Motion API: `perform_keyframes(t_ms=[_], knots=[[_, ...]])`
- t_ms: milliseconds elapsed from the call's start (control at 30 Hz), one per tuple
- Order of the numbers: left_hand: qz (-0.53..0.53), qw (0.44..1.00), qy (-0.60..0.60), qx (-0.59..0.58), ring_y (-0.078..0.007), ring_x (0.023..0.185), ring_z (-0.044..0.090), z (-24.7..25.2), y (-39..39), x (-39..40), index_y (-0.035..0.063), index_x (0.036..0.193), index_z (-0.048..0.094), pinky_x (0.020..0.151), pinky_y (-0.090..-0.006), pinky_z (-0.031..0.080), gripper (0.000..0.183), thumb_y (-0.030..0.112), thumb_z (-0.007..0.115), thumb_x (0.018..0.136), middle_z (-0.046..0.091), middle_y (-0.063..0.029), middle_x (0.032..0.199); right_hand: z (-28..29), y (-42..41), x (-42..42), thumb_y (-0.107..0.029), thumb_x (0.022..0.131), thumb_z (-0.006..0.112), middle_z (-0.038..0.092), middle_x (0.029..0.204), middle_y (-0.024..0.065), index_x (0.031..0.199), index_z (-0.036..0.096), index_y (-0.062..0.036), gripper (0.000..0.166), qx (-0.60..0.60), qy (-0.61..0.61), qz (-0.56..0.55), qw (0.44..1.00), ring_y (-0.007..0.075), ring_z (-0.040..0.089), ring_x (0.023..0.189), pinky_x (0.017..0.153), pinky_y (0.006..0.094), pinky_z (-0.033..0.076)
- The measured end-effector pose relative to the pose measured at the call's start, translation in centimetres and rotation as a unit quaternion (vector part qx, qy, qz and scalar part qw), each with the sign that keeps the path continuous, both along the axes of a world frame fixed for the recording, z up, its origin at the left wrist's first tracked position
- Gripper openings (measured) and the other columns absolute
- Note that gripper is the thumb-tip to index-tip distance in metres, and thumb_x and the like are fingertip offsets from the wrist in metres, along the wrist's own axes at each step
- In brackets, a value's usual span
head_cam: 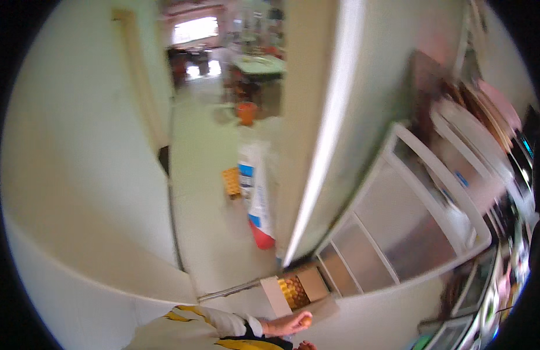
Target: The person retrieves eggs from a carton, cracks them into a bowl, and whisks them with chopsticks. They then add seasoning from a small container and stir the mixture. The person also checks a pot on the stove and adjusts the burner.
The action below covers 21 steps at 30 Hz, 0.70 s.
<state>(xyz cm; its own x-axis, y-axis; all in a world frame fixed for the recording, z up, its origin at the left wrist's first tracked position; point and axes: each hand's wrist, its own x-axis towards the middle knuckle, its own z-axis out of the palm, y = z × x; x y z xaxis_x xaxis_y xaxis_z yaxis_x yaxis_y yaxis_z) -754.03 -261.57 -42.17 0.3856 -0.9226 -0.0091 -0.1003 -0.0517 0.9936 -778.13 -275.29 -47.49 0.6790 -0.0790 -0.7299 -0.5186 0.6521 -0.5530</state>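
Low in the head view, my left hand is closed around a small round orange-brown thing, which may be an egg or a fruit. Just below it, my right hand is mostly cut off by the bottom edge, so what it holds does not show. Beyond my left hand, an open cardboard box stands on the floor with several round brown things and yellow pieces inside. Pale sleeves with yellow and black patches cover my arms.
A doorway with a metal floor track leads to another room. Past it stand a white, blue and red sack, a yellow patterned box and an orange bucket. A white-framed cabinet is at the right.
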Motion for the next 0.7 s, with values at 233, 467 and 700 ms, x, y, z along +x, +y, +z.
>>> perform_keyframes(t_ms=[233, 467, 700], knots=[[-0.051, 0.945, 0.316, 0.067, -0.0223, 0.098, 0.066, 3.1, 3.3, 2.1, 0.0035, 0.128, 0.044, 0.087, -0.0342, 0.056, 0.039, 0.001, 0.062, 0.094, 0.059, -0.013, 0.116, 3.6, 5.8, -5.6, -0.037, 0.096, 0.06, 0.068, 0.118, 0.009, 0.127, 0.059, -0.0072, 0.043, -0.279, 0.036, 0.219, 0.934, 0.0249, 0.064, 0.106, 0.093, 0.0358, 0.05], [-0.163, 0.945, 0.243, 0.144, -0.0231, 0.095, 0.068, 4.8, -3.0, -5.2, 0.0034, 0.131, 0.047, 0.083, -0.0338, 0.058, 0.043, -0.001, 0.063, 0.091, 0.059, -0.0131, 0.119, 7.4, 4.1, -14.8, -0.022, 0.097, 0.055, 0.068, 0.117, 0.0064, 0.128, 0.06, -0.0129, 0.033, -0.213, -0.03, 0.137, 0.967, 0.021, 0.062, 0.106, 0.095, 0.0354, 0.049], [-0.298, 0.929, 0.148, 0.159, -0.0197, 0.091, 0.067, 6.6, -16.2, -16.8, 0.0047, 0.132, 0.05, 0.079, -0.0307, 0.057, 0.044, -0.001, 0.064, 0.09, 0.059, -0.011, 0.118, 8.8, 0.9, -27.2, -0.03, 0.097, 0.062, 0.064, 0.114, 0.0036, 0.126, 0.057, -0.0162, 0.032, -0.002, -0.107, -0.342, 0.933, 0.012, 0.06, 0.099, 0.073, 0.023, 0.048]])
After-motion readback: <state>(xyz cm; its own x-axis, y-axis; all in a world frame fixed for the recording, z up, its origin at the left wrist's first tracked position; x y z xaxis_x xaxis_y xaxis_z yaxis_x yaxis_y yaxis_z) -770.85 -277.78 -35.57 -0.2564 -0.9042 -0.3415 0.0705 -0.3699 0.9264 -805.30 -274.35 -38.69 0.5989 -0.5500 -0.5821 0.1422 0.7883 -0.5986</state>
